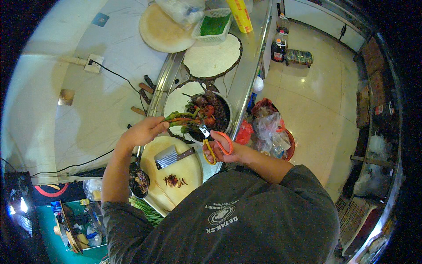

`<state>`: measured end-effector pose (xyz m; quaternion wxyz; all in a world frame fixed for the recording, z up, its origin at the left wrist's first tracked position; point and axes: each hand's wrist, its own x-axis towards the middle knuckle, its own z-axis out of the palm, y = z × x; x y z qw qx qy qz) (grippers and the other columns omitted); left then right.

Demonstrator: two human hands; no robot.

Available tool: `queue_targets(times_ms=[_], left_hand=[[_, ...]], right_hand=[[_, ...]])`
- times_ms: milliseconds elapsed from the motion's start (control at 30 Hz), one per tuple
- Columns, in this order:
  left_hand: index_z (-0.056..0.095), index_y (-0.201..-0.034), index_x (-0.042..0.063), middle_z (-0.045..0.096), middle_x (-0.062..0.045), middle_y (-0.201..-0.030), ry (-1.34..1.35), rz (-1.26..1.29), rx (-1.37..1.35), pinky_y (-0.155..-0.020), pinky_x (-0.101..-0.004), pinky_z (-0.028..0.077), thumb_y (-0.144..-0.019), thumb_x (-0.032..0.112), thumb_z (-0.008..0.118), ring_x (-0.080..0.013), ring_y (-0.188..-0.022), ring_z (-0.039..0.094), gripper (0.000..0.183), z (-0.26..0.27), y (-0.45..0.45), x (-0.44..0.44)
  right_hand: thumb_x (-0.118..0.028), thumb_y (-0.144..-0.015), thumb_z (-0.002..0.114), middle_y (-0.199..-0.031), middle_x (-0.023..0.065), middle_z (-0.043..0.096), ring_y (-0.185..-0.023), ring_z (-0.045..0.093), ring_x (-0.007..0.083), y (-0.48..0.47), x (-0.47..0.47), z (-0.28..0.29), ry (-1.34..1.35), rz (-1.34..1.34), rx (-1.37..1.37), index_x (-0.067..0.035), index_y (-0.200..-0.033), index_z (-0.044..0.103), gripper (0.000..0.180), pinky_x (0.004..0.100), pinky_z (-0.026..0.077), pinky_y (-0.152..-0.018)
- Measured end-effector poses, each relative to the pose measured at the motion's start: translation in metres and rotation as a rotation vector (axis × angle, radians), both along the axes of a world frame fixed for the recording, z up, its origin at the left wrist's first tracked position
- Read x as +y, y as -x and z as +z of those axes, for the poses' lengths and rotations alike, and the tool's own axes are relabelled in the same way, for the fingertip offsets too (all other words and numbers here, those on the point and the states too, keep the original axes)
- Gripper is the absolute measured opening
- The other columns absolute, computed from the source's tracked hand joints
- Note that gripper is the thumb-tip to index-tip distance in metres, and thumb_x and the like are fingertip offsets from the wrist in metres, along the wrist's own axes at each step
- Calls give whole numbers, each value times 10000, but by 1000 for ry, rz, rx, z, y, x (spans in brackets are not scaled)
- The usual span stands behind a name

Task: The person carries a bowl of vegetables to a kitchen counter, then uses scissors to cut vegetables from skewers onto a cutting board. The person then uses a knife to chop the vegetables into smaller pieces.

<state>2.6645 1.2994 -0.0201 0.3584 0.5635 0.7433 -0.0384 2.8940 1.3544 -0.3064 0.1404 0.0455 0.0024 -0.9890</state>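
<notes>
In my left hand (150, 130) is a small bunch of long peppers (183, 119), some green and some reddish, pinched at one end and stretched over the pot's near left side. Scissors (211, 140) with orange and yellow handles are in my right hand (226, 148), their blades pointing at the peppers' free ends. The metal pot (229, 112) holds dark, charred-looking vegetables (209, 110) and red pieces. Nearer my body, a cleaver (173, 157) lies on a round cutting board (194, 165) beside small dark reddish pieces (174, 181) and a thin stick (165, 194).
Beyond the pot are a round white board (214, 57), another round board (161, 29) and a basket (211, 38) with green contents. A pan (140, 181) sits left of the cutting board. Knife handles (146, 87) line the counter's wall side. A bin (290, 145) with plastic bags stands right of the counter.
</notes>
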Motion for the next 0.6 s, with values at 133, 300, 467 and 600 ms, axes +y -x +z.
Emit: queue_targets(times_ms=[133, 300, 467, 600], left_hand=[[631, -941, 24, 608, -125, -760, 29, -7, 0, -671, -394, 466, -1079, 405, 491, -261, -724, 588, 429, -1, 0, 3], [611, -919, 24, 568, -94, -715, -37, 19, -7, -648, -383, 456, -1082, 395, 487, -225, -686, 555, 424, -9, 5, 5], [592, -901, 51, 515, -5, -685, 9, 129, -79, -570, -330, 431, -1080, 413, 501, -140, -629, 508, 414, -14, 13, 5], [590, -888, 70, 504, 20, -686, 45, 123, -141, -536, -294, 427, -1076, 426, 507, -105, -612, 500, 411, -14, 15, 3]], right_hand=[[-672, -988, 517, -695, -19, 466, -558, 448, 103, 3, -4, -2, -265, -112, -51, -99, -924, 544, 577, 225, 381, -470], [-690, -995, 481, -694, -34, 435, -593, 452, 104, 1, -8, -12, -344, -110, -93, -91, -930, 544, 606, 224, 370, -506], [-751, -967, 450, -767, 5, 481, -700, 513, 170, -6, -7, -19, -65, -38, 43, -87, -947, 552, 672, 289, 442, -640], [-765, -960, 440, -815, 28, 502, -752, 532, 189, -1, -6, -15, -122, -68, 94, -80, -969, 564, 696, 308, 450, -674]])
